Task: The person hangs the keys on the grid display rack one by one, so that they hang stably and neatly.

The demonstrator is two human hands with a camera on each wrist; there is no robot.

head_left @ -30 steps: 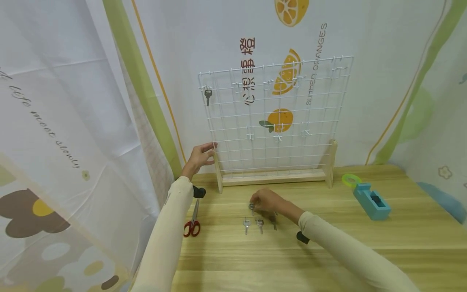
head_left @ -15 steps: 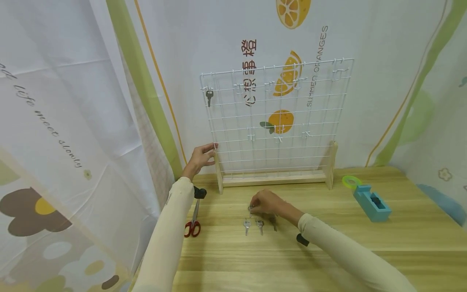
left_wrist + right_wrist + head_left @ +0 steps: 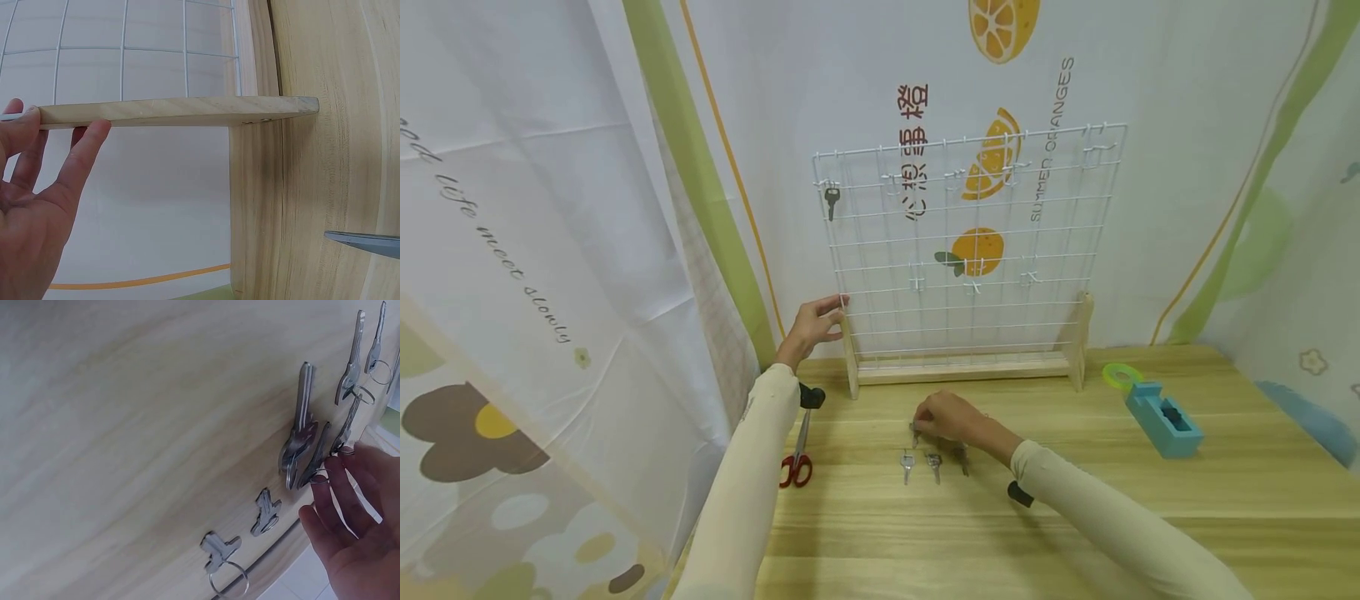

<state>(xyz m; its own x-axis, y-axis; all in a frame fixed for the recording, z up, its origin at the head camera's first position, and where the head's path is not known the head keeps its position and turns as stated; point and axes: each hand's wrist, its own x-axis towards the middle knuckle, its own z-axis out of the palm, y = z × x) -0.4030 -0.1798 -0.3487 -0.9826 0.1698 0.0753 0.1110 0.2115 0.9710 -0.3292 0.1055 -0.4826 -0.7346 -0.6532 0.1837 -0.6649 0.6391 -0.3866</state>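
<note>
My left hand (image 3: 812,325) grips the left side of a white wire grid rack (image 3: 970,250), with its thumb and fingers about the wooden side post (image 3: 175,110). Low over the table, my right hand (image 3: 951,415) pinches the ring of a small silver key (image 3: 344,429) between thumb and index finger. In the right wrist view, another key (image 3: 317,453) lies beside the fingers, next to a larger key (image 3: 301,425). Nearer in the head view are a round-headed key (image 3: 907,461) and another silver key (image 3: 933,462). A dark key (image 3: 831,200) hangs from a hook at the grid's upper left.
Red-handled scissors (image 3: 797,469) lie on the wooden table (image 3: 880,542) by the left forearm. To the right are a blue tape dispenser (image 3: 1165,421) and a green tape roll (image 3: 1122,376). Several white hooks (image 3: 1029,277) sit on the grid. A printed curtain (image 3: 1172,125) hangs behind.
The right hand stays nearly in place while the key at its fingertips shifts slightly. The left hand keeps its grip. The head view has tilted a little.
</note>
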